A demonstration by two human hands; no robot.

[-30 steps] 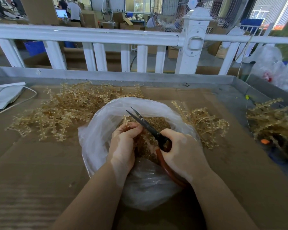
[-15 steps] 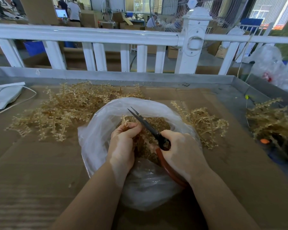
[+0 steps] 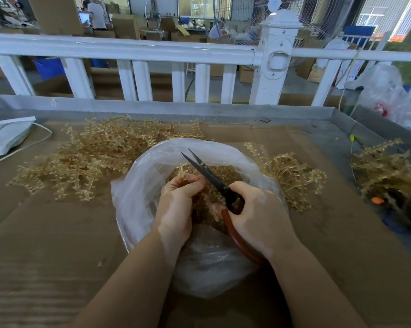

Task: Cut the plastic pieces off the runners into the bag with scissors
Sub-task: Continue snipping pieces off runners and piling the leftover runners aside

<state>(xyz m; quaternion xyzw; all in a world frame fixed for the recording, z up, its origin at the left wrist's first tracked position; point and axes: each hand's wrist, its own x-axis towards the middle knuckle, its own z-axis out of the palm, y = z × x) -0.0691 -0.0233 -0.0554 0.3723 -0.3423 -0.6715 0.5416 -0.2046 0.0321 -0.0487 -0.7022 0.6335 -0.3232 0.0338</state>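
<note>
Over the clear bag (image 3: 138, 200), left hand (image 3: 176, 207) pinches an amber runner (image 3: 184, 175); right hand (image 3: 261, 218) grips slightly parted, red-handled scissors (image 3: 209, 176). No legible writing.

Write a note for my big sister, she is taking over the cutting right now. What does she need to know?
Left hand: holds a runner over the open bag.
Right hand: grips the scissors, blades slightly apart, tips pointing away over the bag.
Done: many cut pieces already lie inside the bag.
Left: a big pile of runners on the cardboard, left of the bag. Smaller piles sit right of the bag and at the far right; whether those are trimmed, I cannot tell.
</note>
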